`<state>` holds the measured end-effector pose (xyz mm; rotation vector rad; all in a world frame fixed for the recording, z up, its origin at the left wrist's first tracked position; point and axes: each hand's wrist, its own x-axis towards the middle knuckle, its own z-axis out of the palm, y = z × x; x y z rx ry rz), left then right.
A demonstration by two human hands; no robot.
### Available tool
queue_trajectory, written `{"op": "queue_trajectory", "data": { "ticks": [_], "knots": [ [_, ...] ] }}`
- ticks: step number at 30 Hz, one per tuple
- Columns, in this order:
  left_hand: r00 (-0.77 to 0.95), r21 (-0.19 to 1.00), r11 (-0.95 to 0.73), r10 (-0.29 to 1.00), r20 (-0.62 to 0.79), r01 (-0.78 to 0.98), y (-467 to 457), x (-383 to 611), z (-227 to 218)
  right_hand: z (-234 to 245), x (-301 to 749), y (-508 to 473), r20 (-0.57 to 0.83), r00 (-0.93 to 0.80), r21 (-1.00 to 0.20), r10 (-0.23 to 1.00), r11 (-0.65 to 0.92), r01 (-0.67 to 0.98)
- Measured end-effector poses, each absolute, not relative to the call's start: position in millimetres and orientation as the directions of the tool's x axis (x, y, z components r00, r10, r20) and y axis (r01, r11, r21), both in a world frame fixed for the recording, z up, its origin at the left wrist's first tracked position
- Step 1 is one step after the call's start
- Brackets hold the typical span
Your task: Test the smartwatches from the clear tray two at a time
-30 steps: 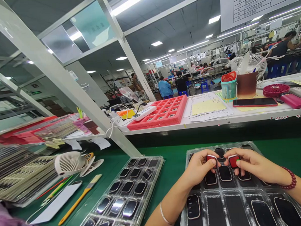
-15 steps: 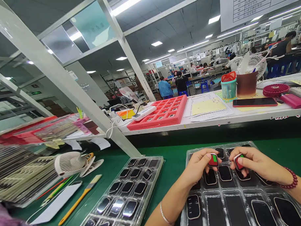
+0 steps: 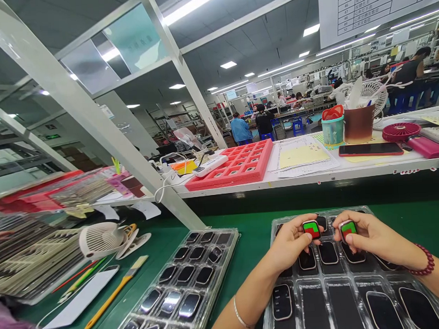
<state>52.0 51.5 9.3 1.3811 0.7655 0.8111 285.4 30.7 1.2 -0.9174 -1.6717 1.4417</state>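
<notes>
My left hand (image 3: 292, 236) is closed around a smartwatch face (image 3: 311, 229), thumb over its lower edge; its lit screen shows green and red blocks. A second smartwatch face (image 3: 348, 229), also glowing green and red, sits in the closed fingers of my right hand (image 3: 373, 233). Both are held side by side, a little apart, over a clear plastic tray (image 3: 312, 305). In that tray lie several dark-screened watches (image 3: 385, 311) and some bare black compartments. One watch (image 3: 282, 301) at its left shows a lit text menu.
Left of my arms stands another clear tray (image 3: 223, 274) of watches. Beyond it lie a brush (image 3: 116, 293), a white fan (image 3: 103, 239) and stacked trays (image 3: 31, 257). A shelf (image 3: 295, 177) above the bench holds a red foam tray (image 3: 230, 170), papers and a phone (image 3: 370, 149).
Both screens now face me more squarely, and their colour blocks show larger. My left thumb has slid lower on its watch. The trays have stayed put.
</notes>
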Motion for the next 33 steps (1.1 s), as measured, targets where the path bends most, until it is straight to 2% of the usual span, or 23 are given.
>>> {"op": "queue_trajectory", "data": {
  "ticks": [8, 17, 25, 33],
  "knots": [
    [0.515, 0.998, 0.055, 0.857, -0.032, -0.03, 50.9, 52.6, 9.5, -4.2, 284.1, 31.5, 0.083, -0.486, -0.996, 0.87, 0.082, -0.024],
    [0.512, 0.993, 0.038, 0.859, 0.024, -0.11, 51.4, 54.1, 8.7, -0.8, 283.0, 29.2, 0.072, -0.487, -0.995, 0.871, 0.093, 0.02],
    [0.508, 0.995, 0.027, 0.861, 0.027, -0.098, 50.7, 55.0, 12.3, -2.0, 284.0, 30.5, 0.102, -0.508, -0.991, 0.855, 0.131, 0.021],
    [0.508, 0.996, 0.028, 0.861, 0.02, -0.086, 46.5, 54.2, 18.4, 4.0, 282.8, 27.4, 0.051, -0.505, -0.99, 0.862, 0.109, 0.086]
  ]
}}
